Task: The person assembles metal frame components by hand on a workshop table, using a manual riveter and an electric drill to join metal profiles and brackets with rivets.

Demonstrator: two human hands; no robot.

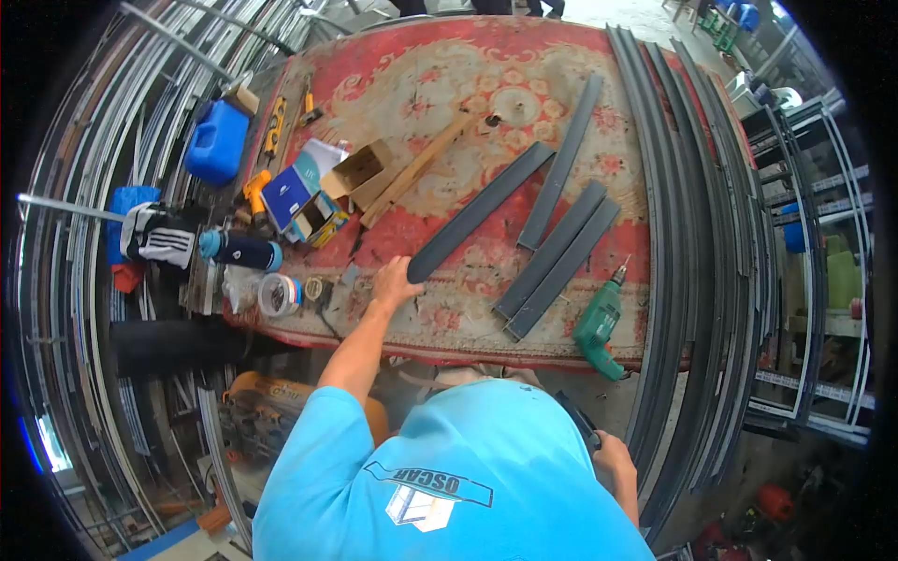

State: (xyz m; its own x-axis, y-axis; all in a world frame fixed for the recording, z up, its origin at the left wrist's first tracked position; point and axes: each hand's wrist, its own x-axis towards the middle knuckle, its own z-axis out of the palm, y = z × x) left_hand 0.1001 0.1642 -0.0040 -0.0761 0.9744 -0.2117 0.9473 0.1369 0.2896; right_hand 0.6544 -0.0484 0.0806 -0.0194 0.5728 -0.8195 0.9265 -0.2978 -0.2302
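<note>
My left hand (398, 283) is closed around the near end of a long dark grey metal profile (482, 210), which slants away across the carpeted table. Low at my right side, my right hand (613, 453) grips a dark bar-shaped piece (578, 418), partly hidden by my shirt. Another grey profile (563, 159) lies just beyond the one at my left hand. Two shorter profiles (552, 248) rest side by side on the right. Close to them, a green power drill (600, 323) lies with its bit pointing away.
A red patterned carpet (412, 79) covers the table. On its left are an open cardboard box (360, 173), a wooden strip (416, 168), a yellow drill (256, 194), a blue bottle (240, 251) and a round tub (278, 295). Long dark profiles (669, 234) line the right edge.
</note>
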